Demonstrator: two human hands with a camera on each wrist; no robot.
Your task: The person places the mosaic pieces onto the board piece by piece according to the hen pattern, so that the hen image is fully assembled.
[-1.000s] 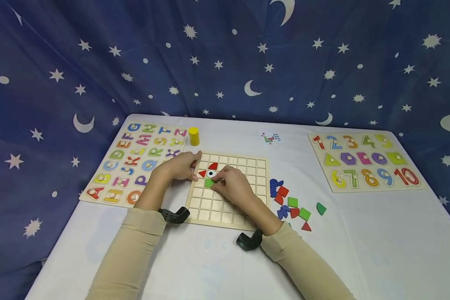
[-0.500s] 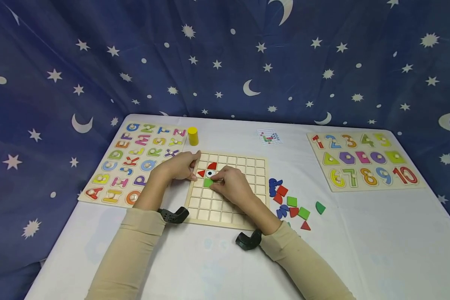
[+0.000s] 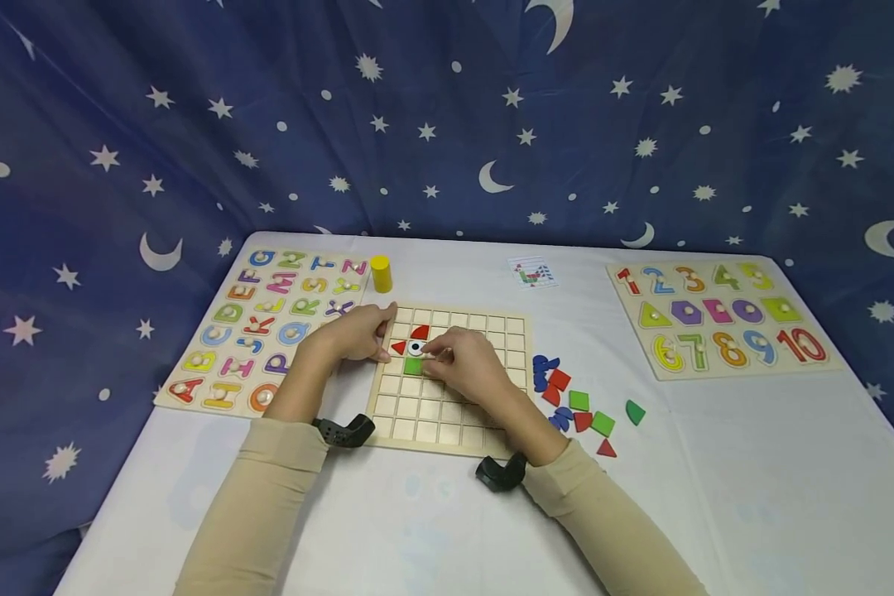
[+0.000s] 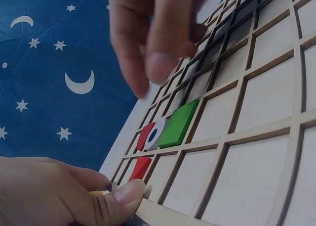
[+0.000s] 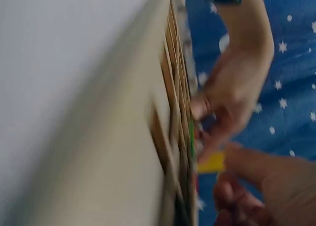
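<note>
My left hand grips the left edge of a wooden grid board, thumb on top in the left wrist view. On the board sit a red triangle, a white eye piece, a red rounded piece and, below the eye, a green square. Just right of that square, my right hand hovers with loosely bent fingers. In the left wrist view these fingers are apart from the green square and hold nothing visible. The right wrist view is blurred.
Loose red, blue and green pieces lie right of the board. Behind it are a yellow cylinder and a picture card. A letter puzzle is at left, a number puzzle at right.
My right fingers have let go of the green square and drawn slightly right, leaving it in its cell. My left hand stays on the board edge.
</note>
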